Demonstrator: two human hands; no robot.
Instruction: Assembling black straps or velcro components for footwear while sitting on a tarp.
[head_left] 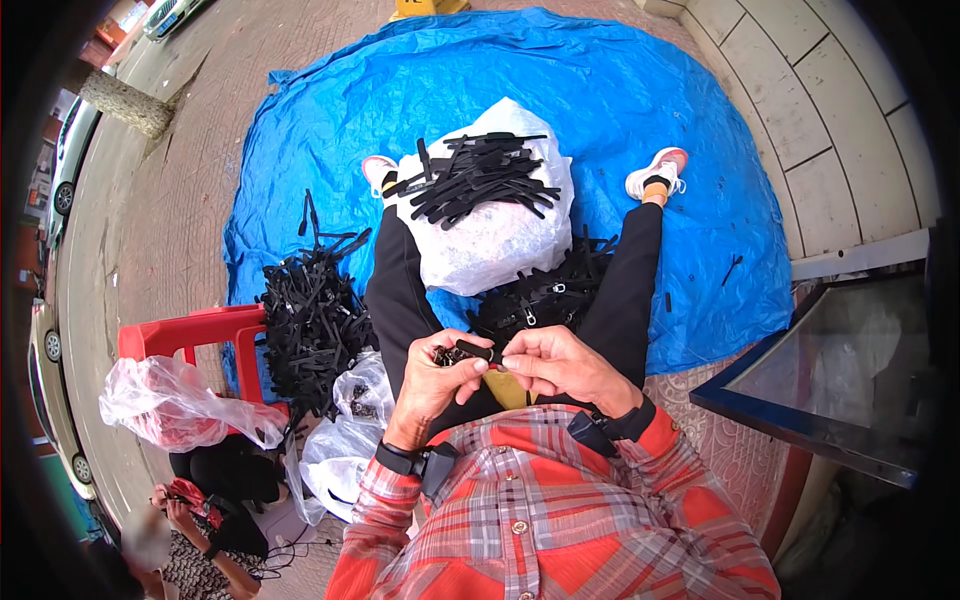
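Over my lap, my left hand (447,378) is closed around a short black zipper pull (474,350). Several small dark metal pieces (445,356) show between its fingers, too small to make out. My right hand (566,366) pinches at the right end of the same pull, and its fingertips hide what is there. Between my legs lies a heap of black zipper pulls (545,300), some with silvery metal ends. Beyond it, a stuffed white plastic sack (480,245) carries another pile of black pulls (480,180) on top.
A blue tarp (690,250) lies under my outstretched legs. At left are a large black heap (310,320), a red plastic stool (190,330) and clear plastic bags (345,445). Another person (200,530) sits lower left. A dark-framed glass panel (820,370) stands at right.
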